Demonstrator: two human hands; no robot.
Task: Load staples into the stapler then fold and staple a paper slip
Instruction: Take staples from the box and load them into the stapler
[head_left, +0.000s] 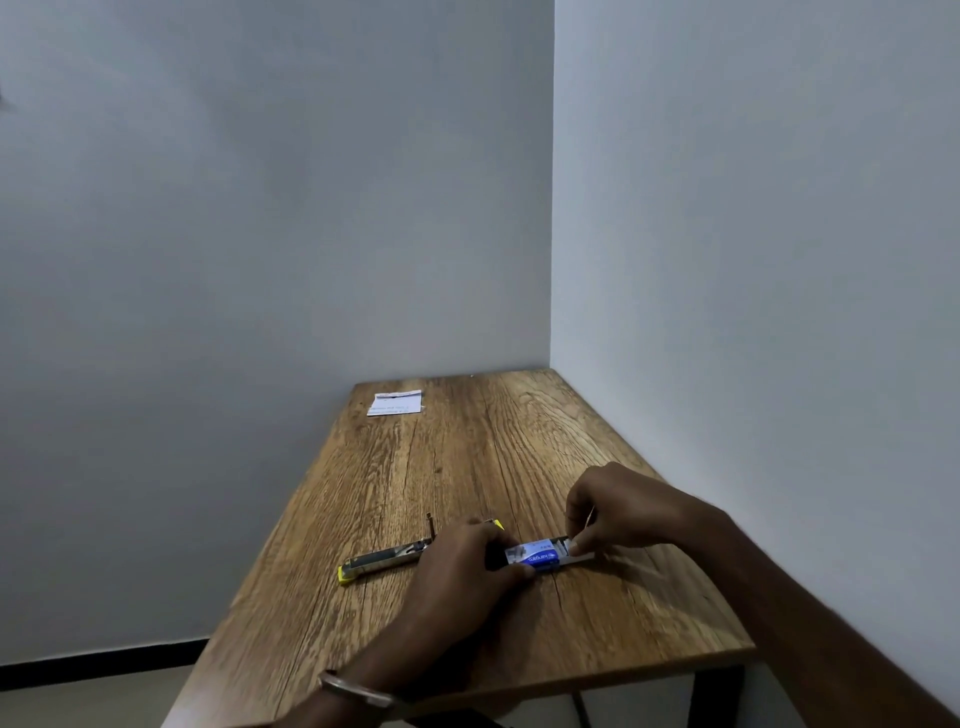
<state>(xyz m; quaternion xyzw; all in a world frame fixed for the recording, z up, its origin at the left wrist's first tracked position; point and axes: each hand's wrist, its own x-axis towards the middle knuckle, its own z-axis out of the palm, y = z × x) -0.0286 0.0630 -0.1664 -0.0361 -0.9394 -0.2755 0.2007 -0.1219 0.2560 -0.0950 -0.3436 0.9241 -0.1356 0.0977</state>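
You are at the first step of the task, as far as I can judge. Nearest to you, your left hand is closed around the near end of the small blue staple box, pinning it on the wooden table. Your right hand pinches the right end of the box with thumb and fingers, at a white part that sticks out there; it may be the flap or the inner tray. If staples are inside, I cannot tell, because the opening is too small to see.

Just to the left of your hands, the stapler lies on the table with its metal channel exposed and a yellow tip at the near-left end. It seems opened for loading, and I see no staples in it, though the view is not sharp. Part of it is hidden behind your left hand.

Far away, at the far-left corner of the table, the paper slip lies flat and apart from everything. So the loading, the folding and the stapling are all left to do.
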